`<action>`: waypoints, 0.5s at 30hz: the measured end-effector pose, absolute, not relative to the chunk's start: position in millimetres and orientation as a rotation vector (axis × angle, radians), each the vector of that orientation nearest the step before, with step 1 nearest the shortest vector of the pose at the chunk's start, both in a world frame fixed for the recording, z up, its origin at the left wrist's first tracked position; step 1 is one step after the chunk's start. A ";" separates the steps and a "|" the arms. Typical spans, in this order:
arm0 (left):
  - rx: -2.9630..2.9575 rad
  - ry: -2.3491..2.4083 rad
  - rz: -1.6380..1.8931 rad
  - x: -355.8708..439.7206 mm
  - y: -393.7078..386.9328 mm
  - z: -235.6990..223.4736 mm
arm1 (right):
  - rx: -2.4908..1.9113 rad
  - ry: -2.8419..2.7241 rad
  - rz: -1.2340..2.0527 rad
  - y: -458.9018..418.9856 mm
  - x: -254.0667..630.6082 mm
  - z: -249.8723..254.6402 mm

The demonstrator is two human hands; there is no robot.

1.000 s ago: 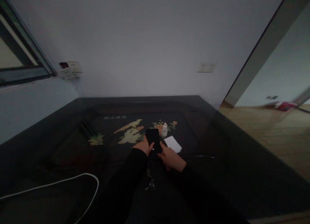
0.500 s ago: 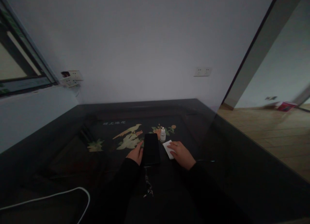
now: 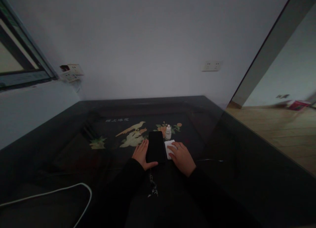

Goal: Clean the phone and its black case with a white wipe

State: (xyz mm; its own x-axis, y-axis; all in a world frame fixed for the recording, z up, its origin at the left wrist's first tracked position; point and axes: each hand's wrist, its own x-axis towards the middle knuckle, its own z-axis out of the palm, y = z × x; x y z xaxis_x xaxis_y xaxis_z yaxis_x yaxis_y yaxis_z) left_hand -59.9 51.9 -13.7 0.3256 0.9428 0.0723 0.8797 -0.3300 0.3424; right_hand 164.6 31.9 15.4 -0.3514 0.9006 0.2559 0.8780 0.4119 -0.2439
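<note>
A black phone (image 3: 155, 146) lies flat on the dark table (image 3: 222, 162), screen up. My left hand (image 3: 142, 154) rests along its left edge, fingers stretched out and thumb curled under its near end. My right hand (image 3: 181, 156) lies just right of the phone, fingers pressed down on a white folded cloth (image 3: 169, 146). A small white dropper bottle (image 3: 168, 132) stands upright just beyond the cloth. A keychain strap (image 3: 153, 185) trails from the phone's near end toward me.
The table carries an inlaid bird and flower picture (image 3: 133, 136). A white cable (image 3: 49, 193) loops across its near left. Wall sockets (image 3: 70, 72) sit by the window at left, another socket (image 3: 211, 66) on the back wall. Wooden floor (image 3: 276, 132) opens to the right.
My right hand left the phone, reached right to the white cloth and drew it up beside the phone. My left hand slid along the phone's left edge.
</note>
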 end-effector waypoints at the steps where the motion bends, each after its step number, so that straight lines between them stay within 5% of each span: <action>1: 2.338 1.670 0.320 -58.6 50.8 -12.0 | -1.533 -2.323 0.090 32.2 164.4 14.2; 15: 2.263 1.712 0.322 -48.7 43.3 -1.6 | -1.445 -2.080 0.161 45.9 171.5 4.5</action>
State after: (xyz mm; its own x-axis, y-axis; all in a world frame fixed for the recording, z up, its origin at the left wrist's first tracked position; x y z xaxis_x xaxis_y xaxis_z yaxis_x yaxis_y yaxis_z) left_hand -48.7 43.3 -1.6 0.2711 0.9625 0.0057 0.8989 -0.2553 0.3560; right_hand 171.5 45.9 4.5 -0.2316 0.8869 0.3997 0.8151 0.4012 -0.4180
